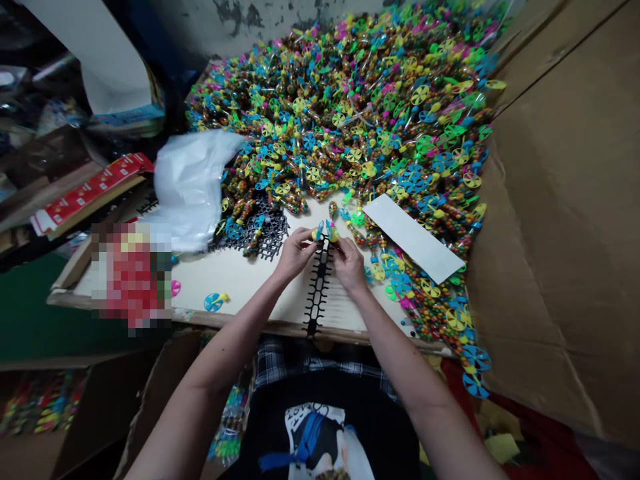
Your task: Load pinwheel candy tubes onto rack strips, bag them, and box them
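Observation:
Both my hands meet over the middle of the table at the top end of a black plastic strip (321, 271), which has pronged edges and hangs toward the table's front edge. My left hand (296, 253) is closed, its fingertips pinching a small toy fan (319, 231) with blue and yellow parts. Beside it my right hand (351, 264), also closed, grips another toy fan (332, 231) with yellow and pink parts. The fingers partly hide both toys. Whether they are fixed to the strip I cannot tell.
A large heap of toy fans with bead-filled tubes (350, 120) covers the back and right. On it lies a white card (414, 237). Plastic bags (193, 180) and black strips (273, 230) are at left, near a loose blue fan (214, 302). Cardboard (560, 233) stands right.

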Demonstrator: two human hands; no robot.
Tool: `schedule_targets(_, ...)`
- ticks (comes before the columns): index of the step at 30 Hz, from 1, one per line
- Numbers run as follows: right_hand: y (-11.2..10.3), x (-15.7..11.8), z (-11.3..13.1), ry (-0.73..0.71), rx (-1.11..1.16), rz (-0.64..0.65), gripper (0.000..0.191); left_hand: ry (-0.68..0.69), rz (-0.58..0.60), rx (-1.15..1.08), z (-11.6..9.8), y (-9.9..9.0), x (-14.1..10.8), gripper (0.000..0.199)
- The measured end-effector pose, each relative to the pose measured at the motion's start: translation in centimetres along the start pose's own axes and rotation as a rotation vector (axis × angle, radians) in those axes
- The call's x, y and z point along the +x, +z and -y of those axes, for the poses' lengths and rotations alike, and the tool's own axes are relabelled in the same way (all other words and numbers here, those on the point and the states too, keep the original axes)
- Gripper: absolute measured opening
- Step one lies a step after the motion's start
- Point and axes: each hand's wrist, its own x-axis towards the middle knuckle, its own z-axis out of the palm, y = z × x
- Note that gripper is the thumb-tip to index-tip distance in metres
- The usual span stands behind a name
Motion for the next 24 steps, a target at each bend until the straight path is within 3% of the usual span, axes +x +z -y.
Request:
schedule_targets(6, 0.4, -0.7, 0.5, 0.002, -0.035, 0.076, 0.031, -0.025, 0.015, 0.061, 1.7, 0.0, -0.6, 0.027)
schedule_targets(10, -0.4, -0.2, 0.7, -0.008, -0.093, 0.202, 0.039, -0.053, 0.009, 0.033, 2.3, -0.7, -0.8, 0.034)
schedule_targets(13, -1.7, 1.9, -0.1, -0.053, -0.190, 0.301, 0.045, -0.088, 0.082, 0.002, 1.8, -2.2, -0.6, 0.039)
schedule_targets(16, -2.2, 5.4, -1.3, -0.148, -0.350, 0.319, 0.046, -0.099, 0.162, 0.014, 1.0, -3.9, 0.7, 0.038)
schedule_targets(19, -1.4, 9.1, -1.9, -0.270, -0.577, 0.402, 0.033, -0.004, 0.097, 0.210, 0.4, -5.1, 3.7, 0.039)
schedule_targets(21, -0.8, 11.1, -2.0, -0.341, -0.722, 0.513, 0.023, 0.086, 0.044, 0.458, 0.4, -5.4, 6.4, 0.041)
schedule_targets(24, -0.7, 12.8, -2.0, -0.428, -0.817, 0.630, 0.020, 0.168, 0.067, 0.839, 0.8, -5.4, 9.7, 0.044)
